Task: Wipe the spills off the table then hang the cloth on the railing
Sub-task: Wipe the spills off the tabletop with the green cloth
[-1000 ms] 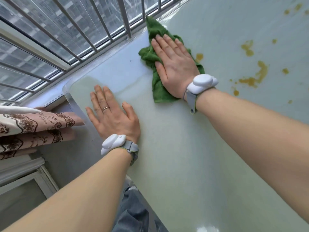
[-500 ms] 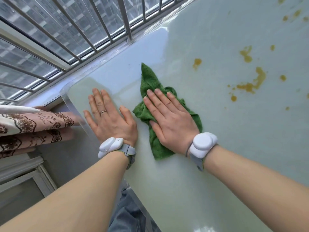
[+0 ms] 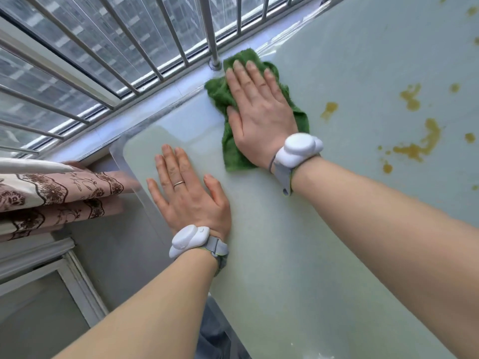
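Table (image 3: 324, 229): pale green, glossy top, rounded corner nearest the railing; the landmark for all entries below.

Railing (image 3: 145, 60): metal bars along the table's far-left edge, one post (image 3: 210, 35) meeting the sill at the edge.

Curtain (image 3: 51, 193): pink-brown floral fabric, off the table's left corner.

Cloth (image 3: 230, 149): green, crumpled, flat on the table beside the railing post.

Right hand (image 3: 259, 110): palm down on the cloth, fingers straight and close together, pressing it to the table.

Left hand (image 3: 189, 193): flat on the bare table near the corner, fingers slightly spread, holding nothing; ring (image 3: 178, 183) on one finger.

Wrist bands: white unit on each wrist (image 3: 298, 149) (image 3: 188, 239).

Spills (image 3: 420, 143): yellow-brown blotches on the table, right of the cloth, apart from it.
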Demonstrator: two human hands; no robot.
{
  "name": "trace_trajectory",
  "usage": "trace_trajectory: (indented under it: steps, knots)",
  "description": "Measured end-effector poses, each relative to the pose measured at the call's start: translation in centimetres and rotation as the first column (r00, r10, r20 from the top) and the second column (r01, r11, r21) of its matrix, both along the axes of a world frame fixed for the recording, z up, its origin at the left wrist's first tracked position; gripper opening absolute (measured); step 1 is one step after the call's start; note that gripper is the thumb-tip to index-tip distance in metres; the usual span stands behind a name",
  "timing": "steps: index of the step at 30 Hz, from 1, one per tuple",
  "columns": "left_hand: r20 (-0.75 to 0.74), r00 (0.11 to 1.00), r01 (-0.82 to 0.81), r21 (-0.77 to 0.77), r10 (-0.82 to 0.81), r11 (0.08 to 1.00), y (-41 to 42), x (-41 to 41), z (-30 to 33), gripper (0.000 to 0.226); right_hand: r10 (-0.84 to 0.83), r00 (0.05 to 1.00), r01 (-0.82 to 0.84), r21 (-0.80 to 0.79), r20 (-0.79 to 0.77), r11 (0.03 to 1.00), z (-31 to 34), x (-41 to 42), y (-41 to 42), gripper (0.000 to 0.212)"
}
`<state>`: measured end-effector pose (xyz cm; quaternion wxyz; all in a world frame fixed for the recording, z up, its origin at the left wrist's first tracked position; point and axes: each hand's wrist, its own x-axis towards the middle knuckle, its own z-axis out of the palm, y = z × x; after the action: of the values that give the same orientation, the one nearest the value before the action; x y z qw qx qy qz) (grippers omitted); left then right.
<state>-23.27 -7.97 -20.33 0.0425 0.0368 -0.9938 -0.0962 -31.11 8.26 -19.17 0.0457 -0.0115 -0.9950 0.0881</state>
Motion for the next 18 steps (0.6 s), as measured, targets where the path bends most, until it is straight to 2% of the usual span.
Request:
trace_trajectory:
  steps: [5, 13, 15, 18]
  knots:
    - [-0.031, 1.000, -0.002, -0.002, 0.002, 1.000, -0.1, 0.0, -0.1, 0.059, 0.289, 0.957, -0.290, -0.047, -0.024, 0.956, -0.4, 4.0, -4.3, 0.060]
    - [-0.029, 1.000, 0.006, 0.000, -0.006, 1.000, 0.1, 0.0, -0.1, 0.063, 0.358, 0.933, -0.359, -0.041, -0.023, 0.933, -0.8, 3.3, -2.6, 0.058]
    - [-0.017, 1.000, -0.003, 0.001, 0.003, 1.000, -0.1, 0.0, -0.1, 0.067, 0.333, 0.943, -0.333, -0.037, -0.009, 0.942, -0.5, 2.0, -0.4, 0.059]
    - [0.016, 1.000, 0.004, 0.013, -0.004, 1.000, 0.0, 0.0, 0.1, 0.069, 0.091, 0.995, -0.090, -0.024, 0.042, 0.996, -0.1, -1.1, 6.2, 0.064]
